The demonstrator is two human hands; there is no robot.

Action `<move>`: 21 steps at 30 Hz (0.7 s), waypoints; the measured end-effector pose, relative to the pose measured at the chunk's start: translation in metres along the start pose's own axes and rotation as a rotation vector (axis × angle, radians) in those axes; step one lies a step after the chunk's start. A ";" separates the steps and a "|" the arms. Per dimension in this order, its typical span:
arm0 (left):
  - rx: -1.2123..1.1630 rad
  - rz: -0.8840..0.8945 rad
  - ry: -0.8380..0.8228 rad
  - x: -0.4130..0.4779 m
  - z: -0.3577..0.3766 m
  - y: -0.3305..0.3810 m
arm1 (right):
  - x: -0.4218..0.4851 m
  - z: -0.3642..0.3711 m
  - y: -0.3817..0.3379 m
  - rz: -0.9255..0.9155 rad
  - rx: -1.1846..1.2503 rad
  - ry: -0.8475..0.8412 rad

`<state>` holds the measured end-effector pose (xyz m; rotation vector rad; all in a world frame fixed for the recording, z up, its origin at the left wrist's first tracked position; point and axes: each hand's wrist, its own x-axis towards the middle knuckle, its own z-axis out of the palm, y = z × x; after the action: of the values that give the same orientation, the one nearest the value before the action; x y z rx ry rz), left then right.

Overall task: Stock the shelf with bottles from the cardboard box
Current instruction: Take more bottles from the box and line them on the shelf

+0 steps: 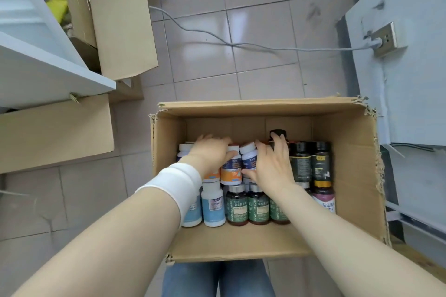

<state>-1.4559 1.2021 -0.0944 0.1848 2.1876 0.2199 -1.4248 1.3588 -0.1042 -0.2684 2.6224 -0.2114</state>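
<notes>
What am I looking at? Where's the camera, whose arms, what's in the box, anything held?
No robot here: a person works with bare hands. The single picture comes from a camera worn on the head, looking down past both forearms. An open cardboard box stands on a tiled floor and holds upright bottles: green-labelled bottles, pale blue bottles and dark bottles. The left hand, with a white wristband on its forearm, and the right hand close in from either side on two white-capped bottles. No bottle is lifted clear yet, and whether either hand truly grips is unclear. The shelf shows at the upper left.
</notes>
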 end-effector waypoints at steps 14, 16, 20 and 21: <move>-0.344 0.163 0.388 -0.046 0.003 -0.006 | -0.057 -0.018 0.004 0.090 0.484 0.187; -0.543 0.122 0.357 -0.070 -0.005 0.001 | -0.076 -0.038 0.004 0.170 0.665 0.133; -0.877 0.077 0.365 -0.121 -0.026 0.019 | -0.119 -0.085 -0.002 0.388 1.053 0.045; -0.938 0.084 0.364 -0.135 -0.032 0.024 | -0.132 -0.096 -0.005 0.424 1.129 0.028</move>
<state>-1.4019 1.1939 0.0350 -0.3149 2.1827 1.3658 -1.3575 1.3934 0.0409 0.6570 2.0977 -1.4273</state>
